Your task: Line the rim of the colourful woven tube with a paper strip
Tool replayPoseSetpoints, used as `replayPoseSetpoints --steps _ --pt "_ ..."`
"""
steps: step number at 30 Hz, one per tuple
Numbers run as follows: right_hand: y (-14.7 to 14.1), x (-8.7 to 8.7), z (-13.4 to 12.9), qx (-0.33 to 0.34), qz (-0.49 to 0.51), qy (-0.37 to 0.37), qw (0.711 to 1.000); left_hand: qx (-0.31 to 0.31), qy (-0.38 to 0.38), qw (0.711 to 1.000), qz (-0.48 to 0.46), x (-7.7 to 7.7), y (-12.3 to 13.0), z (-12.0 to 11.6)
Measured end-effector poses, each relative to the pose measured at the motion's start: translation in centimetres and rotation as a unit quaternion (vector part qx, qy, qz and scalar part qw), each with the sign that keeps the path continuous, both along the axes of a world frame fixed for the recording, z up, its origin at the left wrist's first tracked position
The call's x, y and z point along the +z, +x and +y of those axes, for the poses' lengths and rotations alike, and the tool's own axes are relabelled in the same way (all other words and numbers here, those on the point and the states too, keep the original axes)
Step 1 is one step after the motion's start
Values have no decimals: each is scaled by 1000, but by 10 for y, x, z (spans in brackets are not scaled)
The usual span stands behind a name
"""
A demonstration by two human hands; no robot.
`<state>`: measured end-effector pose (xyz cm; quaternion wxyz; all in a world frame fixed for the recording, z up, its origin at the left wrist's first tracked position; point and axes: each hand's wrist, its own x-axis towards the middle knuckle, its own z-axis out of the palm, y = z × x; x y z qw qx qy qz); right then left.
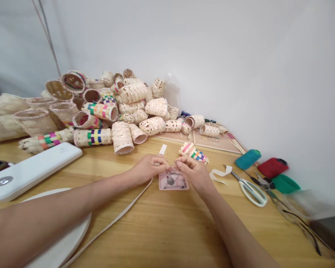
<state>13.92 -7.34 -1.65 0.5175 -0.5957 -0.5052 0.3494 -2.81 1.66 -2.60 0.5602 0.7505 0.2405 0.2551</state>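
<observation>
My left hand (150, 168) is closed in a pinch on a long white ribbon (125, 211). One end of the ribbon juts out beyond the fingers; the rest trails down the table to the lower left. My right hand (194, 172) pinches, thumb against fingers, close beside the left; whatever lies between its fingertips is too small to make out. Right under both hands sits a small pink tray (174, 187) with pins and round metal bits in it. A small woven basket (194, 153) with coloured strips lies just behind my right hand.
A large heap of woven baskets (134, 93) stands against the wall. On the right lie a short ribbon piece (220, 173), scissors (254, 193), pliers (265, 183), thread spools (273, 167) and glasses (301, 225). A white power bank (39, 167) and a round white plate (78, 236) are left.
</observation>
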Motion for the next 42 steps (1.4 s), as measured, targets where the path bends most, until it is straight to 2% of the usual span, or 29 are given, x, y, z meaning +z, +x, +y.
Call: replayPoseSetpoints --steps 15,27,42 --pt "-4 5 -1 -20 21 -21 999 10 59 998 -23 -1 0 -2" --pt "-3 10 -2 -27 16 0 1000 44 34 998 -7 -4 1 -2" --pt "-4 13 -2 -33 0 -6 999 11 18 1000 -4 0 0 -2"
